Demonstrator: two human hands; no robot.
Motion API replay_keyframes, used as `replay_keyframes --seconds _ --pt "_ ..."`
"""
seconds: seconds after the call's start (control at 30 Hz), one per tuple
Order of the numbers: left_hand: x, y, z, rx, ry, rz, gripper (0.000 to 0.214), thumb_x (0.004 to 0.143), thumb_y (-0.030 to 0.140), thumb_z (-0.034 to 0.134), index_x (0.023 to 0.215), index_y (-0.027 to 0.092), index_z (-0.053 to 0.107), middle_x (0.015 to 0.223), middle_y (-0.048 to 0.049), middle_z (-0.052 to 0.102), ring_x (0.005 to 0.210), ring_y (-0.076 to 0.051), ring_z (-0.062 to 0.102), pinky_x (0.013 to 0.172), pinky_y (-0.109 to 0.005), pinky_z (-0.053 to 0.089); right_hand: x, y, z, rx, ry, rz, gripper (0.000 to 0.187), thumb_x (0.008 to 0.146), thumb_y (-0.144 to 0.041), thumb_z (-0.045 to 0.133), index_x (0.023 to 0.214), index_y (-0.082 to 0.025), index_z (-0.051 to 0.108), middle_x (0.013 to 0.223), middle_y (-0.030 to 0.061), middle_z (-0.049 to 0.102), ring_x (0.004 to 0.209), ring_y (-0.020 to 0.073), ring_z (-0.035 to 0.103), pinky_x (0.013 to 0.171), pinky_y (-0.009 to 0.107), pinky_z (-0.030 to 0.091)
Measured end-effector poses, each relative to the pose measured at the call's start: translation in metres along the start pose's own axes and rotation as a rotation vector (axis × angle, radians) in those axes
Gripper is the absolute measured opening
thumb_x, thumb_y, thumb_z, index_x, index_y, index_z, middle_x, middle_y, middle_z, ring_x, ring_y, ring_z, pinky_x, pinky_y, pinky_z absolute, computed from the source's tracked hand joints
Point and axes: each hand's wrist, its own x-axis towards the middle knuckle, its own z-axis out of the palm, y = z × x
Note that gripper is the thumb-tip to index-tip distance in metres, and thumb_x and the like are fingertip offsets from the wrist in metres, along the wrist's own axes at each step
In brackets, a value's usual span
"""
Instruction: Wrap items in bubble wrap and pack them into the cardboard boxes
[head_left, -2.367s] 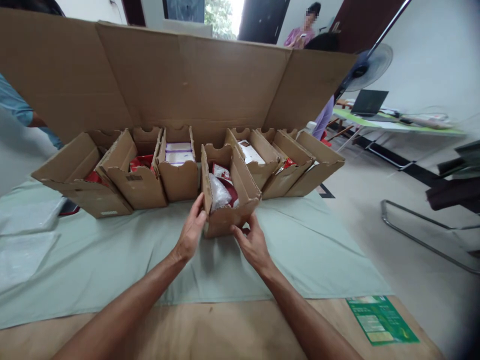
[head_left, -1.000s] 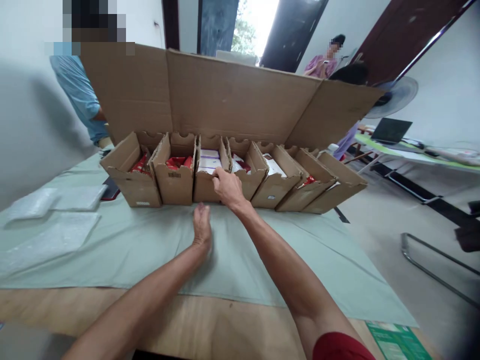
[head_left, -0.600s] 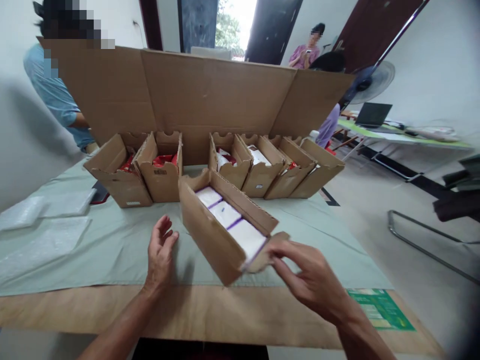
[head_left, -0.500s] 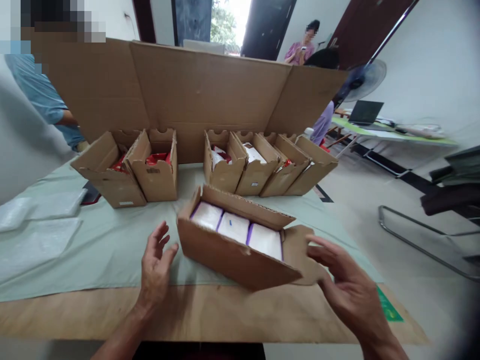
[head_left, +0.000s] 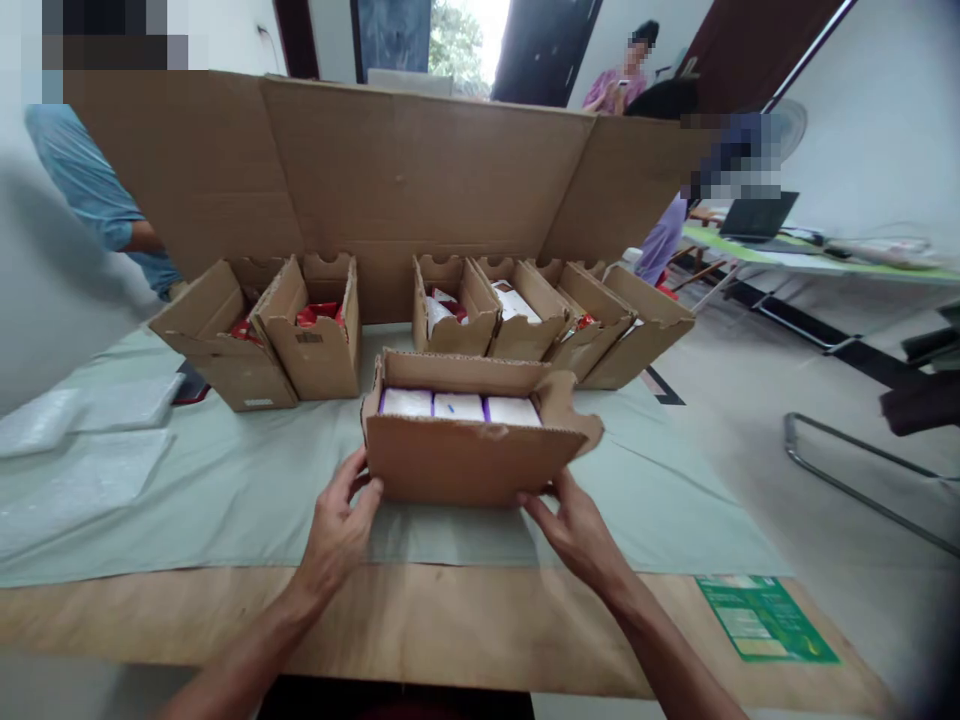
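Observation:
A long open cardboard box (head_left: 465, 462) stands in front of me, its side facing me. Three white packs with purple edges (head_left: 459, 406) lie in a row inside it. My left hand (head_left: 345, 515) grips the box's lower left end, thumb on the near side and fingers round the corner. At the lower right corner, my right hand (head_left: 566, 520) holds the box the same way, its thumb against the near face. Parts of the fingers of both hands are hidden behind the cardboard.
Several open cardboard boxes (head_left: 319, 355) with red and white packs line the back, before a tall cardboard screen (head_left: 435, 180). Clear plastic packs (head_left: 90, 470) lie left on the cloth (head_left: 247, 520). A green sheet (head_left: 769, 618) lies at the right front. Other people are beyond the screen.
The box has turned so its long side faces me squarely. Both hands, which were open beside it, have closed on its two ends; the right hand moved inward to the left.

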Motion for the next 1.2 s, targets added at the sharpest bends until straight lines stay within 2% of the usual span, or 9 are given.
replay_keyframes --seconds 0.13,0.27,0.4,0.53,0.77,0.87,0.97,1.07,1.2 --pt "0.061 -0.004 0.004 0.065 -0.037 0.115 0.051 0.089 0.033 0.055 0.138 0.019 0.061 0.132 -0.0101 0.07 0.119 -0.026 0.066 0.106 -0.042 0.05 0.054 0.002 0.024 0.156 0.094 -0.073 0.041 0.083 -0.038 0.059 0.12 -0.02 0.057 0.112 0.0113 0.074 0.09 0.0252 0.072 0.079 0.042 0.06" --pt "0.087 -0.025 0.001 0.158 -0.043 0.129 0.047 0.087 0.029 0.055 0.132 0.019 0.065 0.123 -0.0101 0.074 0.115 -0.027 0.067 0.107 -0.046 0.049 0.061 0.019 0.049 0.073 0.124 -0.025 0.043 0.085 -0.042 0.055 0.118 -0.016 0.06 0.106 0.0145 0.075 0.093 0.0289 0.071 0.083 0.046 0.059" --pt "0.079 -0.044 0.001 0.339 -0.047 0.144 0.051 0.078 0.025 0.061 0.129 0.017 0.067 0.124 -0.015 0.072 0.12 -0.035 0.062 0.11 -0.056 0.044 0.055 0.045 0.057 -0.148 0.155 -0.095 0.039 0.086 -0.041 0.053 0.115 -0.018 0.065 0.115 0.0164 0.074 0.107 0.0331 0.068 0.096 0.052 0.053" --pt "0.064 -0.05 0.007 0.514 -0.097 0.179 0.074 0.077 0.026 0.065 0.147 0.011 0.05 0.15 -0.0215 0.055 0.144 -0.039 0.045 0.12 -0.056 0.032 0.061 0.056 0.055 -0.442 0.12 -0.146 0.038 0.09 -0.043 0.047 0.108 -0.018 0.07 0.129 0.0189 0.068 0.116 0.0379 0.064 0.098 0.056 0.05" --pt "0.002 -0.047 -0.016 0.939 -0.278 0.245 0.072 0.094 0.048 0.056 0.154 0.01 0.041 0.166 -0.023 0.031 0.157 -0.038 0.021 0.128 -0.06 0.007 0.037 0.051 0.061 -0.771 0.029 -0.26 0.054 0.101 -0.049 0.031 0.127 -0.011 0.059 0.139 0.0221 0.061 0.137 0.0377 0.05 0.104 0.053 0.046" --pt "-0.035 -0.043 -0.047 1.195 -0.418 0.353 0.067 0.098 0.045 0.052 0.157 0.016 0.038 0.169 -0.0186 0.027 0.158 -0.034 0.021 0.127 -0.056 0.019 0.015 0.053 0.06 -0.832 0.067 -0.334 0.061 0.103 -0.05 0.027 0.137 -0.008 0.053 0.142 0.0242 0.059 0.138 0.0378 0.05 0.106 0.053 0.044" --pt "-0.047 -0.039 -0.101 1.144 -0.397 0.397 0.049 0.099 0.042 0.051 0.144 0.026 0.056 0.162 -0.0089 0.045 0.151 -0.028 0.038 0.119 -0.046 0.039 -0.001 0.055 0.056 -0.867 0.106 -0.413 0.065 0.104 -0.05 0.022 0.14 -0.004 0.051 0.143 0.0271 0.058 0.137 0.0395 0.051 0.106 0.054 0.044" --pt "-0.026 -0.031 -0.177 1.197 0.074 0.259 0.04 0.098 0.036 0.045 0.126 0.019 0.069 0.145 -0.0147 0.061 0.139 -0.032 0.052 0.113 -0.052 0.044 -0.006 0.053 0.052 -0.881 0.095 -0.433 0.064 0.105 -0.05 0.022 0.137 -0.005 0.054 0.141 0.0267 0.06 0.133 0.0397 0.054 0.104 0.053 0.046" --pt "0.012 -0.017 -0.264 1.326 0.256 0.034 0.039 0.078 0.025 0.057 0.112 0.017 0.074 0.148 -0.0186 0.056 0.145 -0.044 0.04 0.116 -0.062 0.035 -0.005 0.051 0.05 -0.861 0.086 -0.416 0.062 0.104 -0.05 0.025 0.135 -0.007 0.056 0.14 0.0258 0.061 0.131 0.0391 0.056 0.101 0.053 0.049"
